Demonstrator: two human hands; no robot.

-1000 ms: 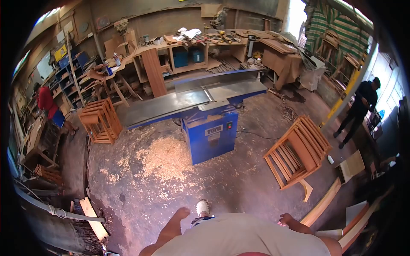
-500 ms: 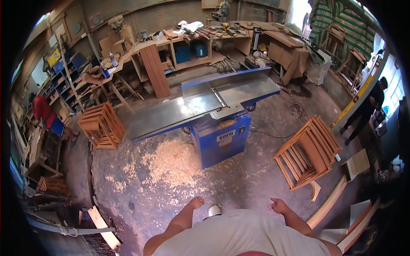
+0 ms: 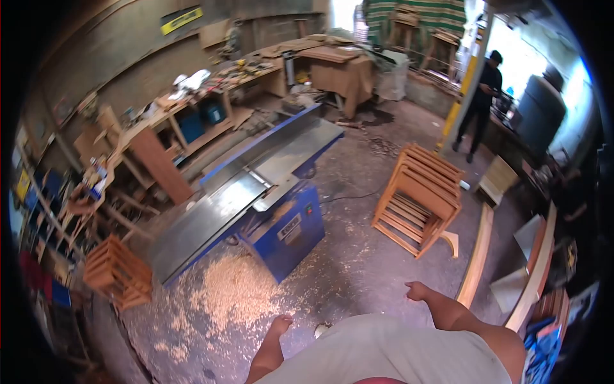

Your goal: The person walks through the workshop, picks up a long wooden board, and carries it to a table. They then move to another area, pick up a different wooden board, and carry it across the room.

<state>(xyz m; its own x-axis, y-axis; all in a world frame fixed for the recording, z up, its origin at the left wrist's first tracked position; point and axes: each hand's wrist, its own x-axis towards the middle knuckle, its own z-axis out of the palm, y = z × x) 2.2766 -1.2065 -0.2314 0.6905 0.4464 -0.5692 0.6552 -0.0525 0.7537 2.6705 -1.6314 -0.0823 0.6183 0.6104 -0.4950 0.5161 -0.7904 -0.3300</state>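
My left hand (image 3: 280, 324) hangs low in front of me with its fingers curled in, and I see nothing in it. It is nearest to the pile of wood shavings (image 3: 236, 288) on the floor. My right hand (image 3: 417, 291) is held out with fingers partly stretched and holds nothing. Beyond it stands a stack of wooden chair frames (image 3: 419, 201), apart from the hand. Ahead to the left is a blue jointer (image 3: 288, 233) with a long metal bed.
Another stack of wooden frames (image 3: 118, 272) stands at left. A long pale board (image 3: 476, 259) lies at right. A workbench (image 3: 198, 134) with tools runs along the back wall. A person in dark clothes (image 3: 483, 96) stands by a yellow level-like post (image 3: 460, 96). A cable (image 3: 352, 197) crosses the floor.
My view has turned to the right, so the jointer and the chair frames sit further left. The person in dark clothes now shows more fully. Both my hands stay without anything visible in them.
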